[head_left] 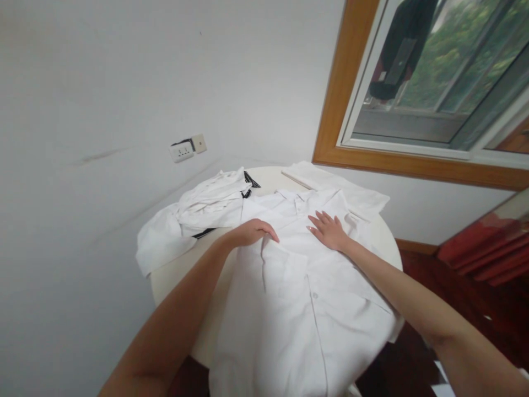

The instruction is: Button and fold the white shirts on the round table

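Observation:
A white button-up shirt (289, 286) is spread across the round table, its collar toward the wall and its lower part hanging over the near edge. My left hand (254, 231) is closed on the shirt's fabric at the left of the chest, raising a small fold there. On the right side of the chest, my right hand (328, 229) lies flat on the cloth with its fingers spread. A button shows on the front placket below my hands.
A heap of white clothing (210, 201) with black trim lies at the table's left. Folded white cloth (339, 187) rests at the back right. The cream table (264, 175) stands near a wall with a socket (182, 151). A wood-framed window (330, 127) and red fabric (491, 242) are at right.

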Demonstrator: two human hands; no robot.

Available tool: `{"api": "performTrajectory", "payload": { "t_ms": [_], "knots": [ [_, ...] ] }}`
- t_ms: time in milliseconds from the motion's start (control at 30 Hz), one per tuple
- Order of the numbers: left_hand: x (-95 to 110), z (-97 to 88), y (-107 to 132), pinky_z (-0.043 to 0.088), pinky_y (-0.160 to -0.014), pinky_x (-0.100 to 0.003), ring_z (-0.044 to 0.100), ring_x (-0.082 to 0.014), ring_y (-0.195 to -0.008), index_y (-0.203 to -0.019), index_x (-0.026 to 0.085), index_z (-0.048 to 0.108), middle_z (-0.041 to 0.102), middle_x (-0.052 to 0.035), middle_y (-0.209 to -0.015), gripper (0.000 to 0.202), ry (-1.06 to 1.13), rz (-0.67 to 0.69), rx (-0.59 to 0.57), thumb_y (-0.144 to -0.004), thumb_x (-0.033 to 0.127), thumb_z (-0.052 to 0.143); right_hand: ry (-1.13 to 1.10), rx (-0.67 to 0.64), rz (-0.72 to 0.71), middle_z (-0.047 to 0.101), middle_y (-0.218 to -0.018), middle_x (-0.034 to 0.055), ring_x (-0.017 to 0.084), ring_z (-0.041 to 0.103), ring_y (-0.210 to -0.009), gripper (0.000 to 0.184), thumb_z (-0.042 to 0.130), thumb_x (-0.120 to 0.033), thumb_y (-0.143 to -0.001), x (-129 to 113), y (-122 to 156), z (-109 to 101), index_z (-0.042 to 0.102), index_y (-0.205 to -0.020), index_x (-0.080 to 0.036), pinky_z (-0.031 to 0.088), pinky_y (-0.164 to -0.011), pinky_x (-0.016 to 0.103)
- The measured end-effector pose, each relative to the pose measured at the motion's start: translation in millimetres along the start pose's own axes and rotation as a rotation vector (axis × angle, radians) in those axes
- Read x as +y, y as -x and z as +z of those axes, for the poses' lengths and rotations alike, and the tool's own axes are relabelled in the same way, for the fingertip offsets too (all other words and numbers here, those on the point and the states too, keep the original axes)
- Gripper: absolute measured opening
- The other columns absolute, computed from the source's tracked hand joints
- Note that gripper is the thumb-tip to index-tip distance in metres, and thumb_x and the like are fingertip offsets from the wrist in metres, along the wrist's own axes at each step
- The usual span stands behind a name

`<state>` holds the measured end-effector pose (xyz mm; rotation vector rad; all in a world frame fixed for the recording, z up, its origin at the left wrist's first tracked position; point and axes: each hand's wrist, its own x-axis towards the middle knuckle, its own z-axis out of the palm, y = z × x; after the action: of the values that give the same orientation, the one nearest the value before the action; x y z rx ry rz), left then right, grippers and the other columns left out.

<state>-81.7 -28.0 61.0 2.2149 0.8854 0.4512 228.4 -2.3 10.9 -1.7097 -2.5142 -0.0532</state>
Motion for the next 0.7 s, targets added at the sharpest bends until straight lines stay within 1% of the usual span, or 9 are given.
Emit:
{"api": "performTrajectory", "payload": {
  "t_ms": [100,200,267,333,433,500,567,633,700],
  "knots": [
    [18,8.4,-1,0.043,-0.094,-0.025,0.062,-0.0147,-0.105,-0.104,0.017,0.069,0.071,-0.0037,-0.110,0.037,0.015,0.015,0.023,-0.083,0.012,0.039,-0.028,-0.018,0.020,0.022,-0.157,0.0069,0.030,0.016,-0.144,0.063,0.017,-0.062,-0.095,-2,2,12,0.032,-0.147,-0.031,0.016,-0.110,0.060],
    [30,24.3,-3,0.045,-0.092,-0.025,0.062,-0.0153,-0.106,-0.118,0.019,0.062,0.068,-0.0054,-0.116,0.033,0.004,0.034,-0.082,-0.089,0.023,0.045,-0.029,-0.014,0.031,0.021,-0.157,0.0059,0.028,0.015,-0.144,0.064,0.016,-0.063,-0.095,-1,2,13,0.031,-0.148,-0.030,0.015,-0.111,0.059],
    [33,31.3,-4,0.044,-0.093,-0.026,0.062,-0.0170,-0.105,-0.116,0.019,0.063,0.068,-0.0067,-0.115,0.032,-0.073,0.063,-0.140,-0.088,0.028,0.052,-0.025,-0.009,0.037,0.022,-0.157,0.0053,0.027,0.016,-0.144,0.064,0.016,-0.063,-0.094,0,2,11,0.032,-0.148,-0.031,0.014,-0.112,0.058],
    [33,32.3,-4,0.043,-0.094,-0.027,0.062,-0.0183,-0.104,-0.110,0.019,0.066,0.069,-0.0072,-0.113,0.028,-0.162,0.087,-0.163,-0.085,0.029,0.057,-0.023,-0.003,0.042,0.023,-0.157,0.0052,0.027,0.017,-0.144,0.064,0.016,-0.063,-0.094,0,3,10,0.032,-0.147,-0.031,0.014,-0.112,0.057],
    [34,24.7,-4,0.044,-0.090,-0.025,0.062,-0.0173,-0.098,-0.102,0.018,0.069,0.071,-0.0061,-0.103,0.023,-0.193,0.102,-0.185,-0.084,0.025,0.058,-0.025,0.004,0.036,0.024,-0.157,0.0056,0.028,0.018,-0.144,0.064,0.016,-0.063,-0.094,-1,4,10,0.033,-0.147,-0.031,0.015,-0.112,0.058],
    [38,16.9,-2,0.043,-0.088,-0.023,0.062,-0.0158,-0.093,-0.094,0.018,0.072,0.072,-0.0042,-0.095,0.020,-0.189,0.125,-0.228,-0.081,0.017,0.055,-0.028,0.011,0.030,0.025,-0.156,0.0057,0.028,0.018,-0.144,0.064,0.016,-0.063,-0.094,-1,5,10,0.034,-0.147,-0.031,0.015,-0.111,0.058],
    [43,8.6,3,0.043,-0.088,-0.022,0.062,-0.0148,-0.089,-0.085,0.019,0.073,0.072,-0.0023,-0.088,0.024,-0.197,0.130,-0.285,-0.077,0.008,0.053,-0.031,0.018,0.030,0.025,-0.156,0.0056,0.027,0.018,-0.144,0.063,0.017,-0.063,-0.095,-1,5,11,0.035,-0.146,-0.031,0.015,-0.111,0.057],
    [46,-0.2,13,0.043,-0.087,-0.021,0.062,-0.0143,-0.087,-0.080,0.019,0.072,0.071,-0.0007,-0.086,0.028,-0.226,0.068,-0.316,-0.073,0.003,0.051,-0.035,0.019,0.034,0.025,-0.156,0.0055,0.027,0.018,-0.144,0.063,0.018,-0.063,-0.095,-1,5,10,0.035,-0.146,-0.031,0.015,-0.112,0.057],
    [48,-9.3,27,0.044,-0.084,-0.020,0.062,-0.0142,-0.086,-0.082,0.019,0.072,0.072,0.0005,-0.087,0.031,-0.270,-0.055,-0.314,-0.070,0.002,0.049,-0.037,0.015,0.037,0.025,-0.156,0.0054,0.027,0.018,-0.144,0.062,0.018,-0.062,-0.095,-2,5,9,0.034,-0.146,-0.031,0.015,-0.112,0.056]
  ]
}}
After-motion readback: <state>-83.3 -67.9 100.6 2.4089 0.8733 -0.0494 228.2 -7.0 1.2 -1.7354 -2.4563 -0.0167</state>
